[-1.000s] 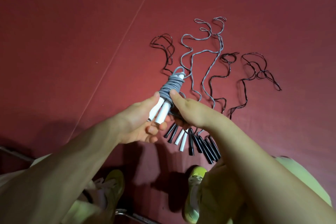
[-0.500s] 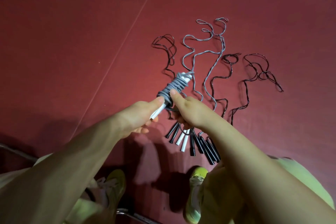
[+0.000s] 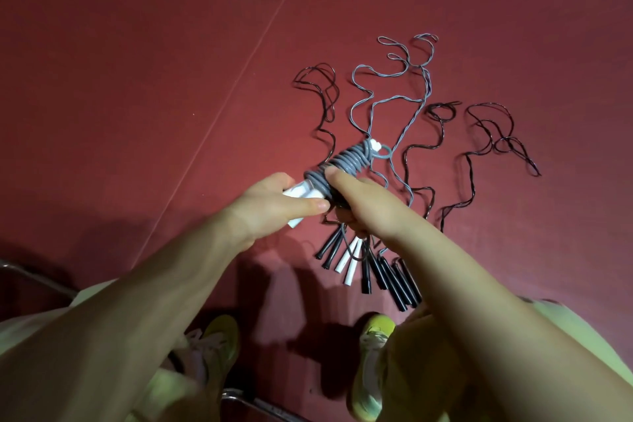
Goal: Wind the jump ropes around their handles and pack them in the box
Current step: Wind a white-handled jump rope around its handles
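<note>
Holding the wound grey rope [image 3: 346, 163] in the middle of the frame, the left hand [image 3: 270, 205] grips its white handles [image 3: 299, 190] and the right hand [image 3: 359, 202] pinches the coils. Winding looks done. Next it goes in the box, which is not in view. More ropes [image 3: 394, 103] lie loose on the floor [image 3: 137, 62] behind.

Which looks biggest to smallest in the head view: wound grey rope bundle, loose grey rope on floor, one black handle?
1. Loose grey rope: widest spread on the floor.
2. Wound grey rope bundle: held nearer the camera, so it likely looks enlarged.
3. Black handle: smallest, though its true length against the bundle is unsure.
</note>
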Demonstrator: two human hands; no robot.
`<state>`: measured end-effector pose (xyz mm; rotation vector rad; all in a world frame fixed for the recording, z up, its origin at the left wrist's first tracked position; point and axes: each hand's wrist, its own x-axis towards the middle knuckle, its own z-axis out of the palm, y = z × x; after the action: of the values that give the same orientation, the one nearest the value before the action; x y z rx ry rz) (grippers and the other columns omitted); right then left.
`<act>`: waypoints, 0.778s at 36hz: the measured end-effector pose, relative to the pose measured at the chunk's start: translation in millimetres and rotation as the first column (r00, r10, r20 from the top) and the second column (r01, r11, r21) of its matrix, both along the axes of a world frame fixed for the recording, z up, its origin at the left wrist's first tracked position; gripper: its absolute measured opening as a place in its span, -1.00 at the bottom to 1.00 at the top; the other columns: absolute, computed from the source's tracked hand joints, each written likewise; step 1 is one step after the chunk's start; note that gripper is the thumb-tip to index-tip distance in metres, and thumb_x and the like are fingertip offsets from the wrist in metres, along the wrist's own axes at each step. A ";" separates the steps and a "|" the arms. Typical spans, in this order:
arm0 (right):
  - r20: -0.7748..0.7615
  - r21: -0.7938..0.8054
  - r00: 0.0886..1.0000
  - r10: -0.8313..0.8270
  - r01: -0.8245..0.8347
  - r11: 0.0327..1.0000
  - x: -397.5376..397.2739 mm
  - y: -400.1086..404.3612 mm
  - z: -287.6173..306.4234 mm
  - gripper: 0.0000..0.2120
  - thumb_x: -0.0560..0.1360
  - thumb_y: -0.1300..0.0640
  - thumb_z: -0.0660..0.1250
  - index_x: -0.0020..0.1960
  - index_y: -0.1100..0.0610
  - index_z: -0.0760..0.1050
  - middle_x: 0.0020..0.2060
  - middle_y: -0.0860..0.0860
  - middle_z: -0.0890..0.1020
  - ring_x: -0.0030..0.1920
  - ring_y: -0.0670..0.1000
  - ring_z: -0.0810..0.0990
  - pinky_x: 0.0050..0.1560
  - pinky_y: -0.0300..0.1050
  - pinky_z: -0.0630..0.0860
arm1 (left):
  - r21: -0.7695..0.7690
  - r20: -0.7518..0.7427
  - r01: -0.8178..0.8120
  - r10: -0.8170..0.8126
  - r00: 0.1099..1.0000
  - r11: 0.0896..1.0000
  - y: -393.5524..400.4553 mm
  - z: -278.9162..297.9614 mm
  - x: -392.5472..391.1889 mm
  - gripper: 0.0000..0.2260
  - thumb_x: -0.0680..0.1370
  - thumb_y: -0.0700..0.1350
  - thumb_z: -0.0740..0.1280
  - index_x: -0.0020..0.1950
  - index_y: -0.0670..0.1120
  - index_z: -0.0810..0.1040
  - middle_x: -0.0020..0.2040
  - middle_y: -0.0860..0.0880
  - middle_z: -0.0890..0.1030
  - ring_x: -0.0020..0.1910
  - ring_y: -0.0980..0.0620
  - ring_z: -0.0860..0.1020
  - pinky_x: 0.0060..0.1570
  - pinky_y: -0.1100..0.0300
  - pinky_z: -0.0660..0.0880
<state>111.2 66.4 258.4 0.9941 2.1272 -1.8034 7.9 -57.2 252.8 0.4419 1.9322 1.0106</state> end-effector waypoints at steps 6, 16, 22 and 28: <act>-0.070 0.003 0.996 -0.055 0.055 0.998 -0.2 2.5 3.5 -0.70 0.51 -0.04 0.12 -0.35 0.03 0.19 -0.54 -0.04 0.22 -0.45 0.00 0.11 -0.33 0.00 0.04 | 0.001 0.241 0.136 -0.132 0.961 0.991 -2.4 6.5 2.2 -0.80 0.40 0.06 0.48 -0.07 0.04 0.56 -0.24 0.10 0.60 -0.23 0.12 0.53 -0.11 0.14 0.48; -0.179 -0.088 0.981 0.077 -0.093 0.992 0.0 6.2 6.4 -0.26 0.28 -0.24 0.13 -0.04 0.48 0.40 -0.39 0.11 0.41 -0.27 0.11 0.29 -0.22 0.07 0.21 | 0.203 0.837 -0.020 -0.162 0.523 0.979 -5.4 22.3 4.1 -0.27 0.47 0.39 -0.07 -0.24 -0.15 0.65 -0.39 -0.06 0.43 -0.50 0.03 0.38 -0.38 0.13 0.53; -0.130 -0.051 0.981 0.142 -0.150 0.987 6.1 9.4 12.3 -0.60 0.51 -0.14 0.08 -0.23 0.17 0.42 -0.43 0.03 0.46 -0.42 0.04 0.34 -0.39 -0.13 0.30 | 0.109 0.766 -0.005 -0.081 0.637 0.994 -1.9 17.5 1.7 -0.30 0.51 0.40 -0.11 -0.27 -0.13 0.53 -0.42 -0.05 0.37 -0.55 0.04 0.31 -0.39 0.18 0.40; -0.046 -0.017 0.986 0.163 -0.164 0.986 9.0 13.0 9.6 -0.50 0.68 -0.06 0.02 -0.31 0.14 0.44 -0.50 -0.01 0.46 -0.54 -0.02 0.34 -0.48 -0.22 0.30 | 0.023 0.646 0.021 -0.031 0.762 1.000 0.4 9.1 2.6 -0.32 0.53 0.40 -0.10 -0.23 -0.13 0.51 -0.40 -0.05 0.40 -0.52 0.04 0.30 -0.34 0.16 0.38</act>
<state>120.3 79.5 268.0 0.7568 2.1417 -1.7804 10.5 -56.9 261.9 0.0916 1.2829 0.9922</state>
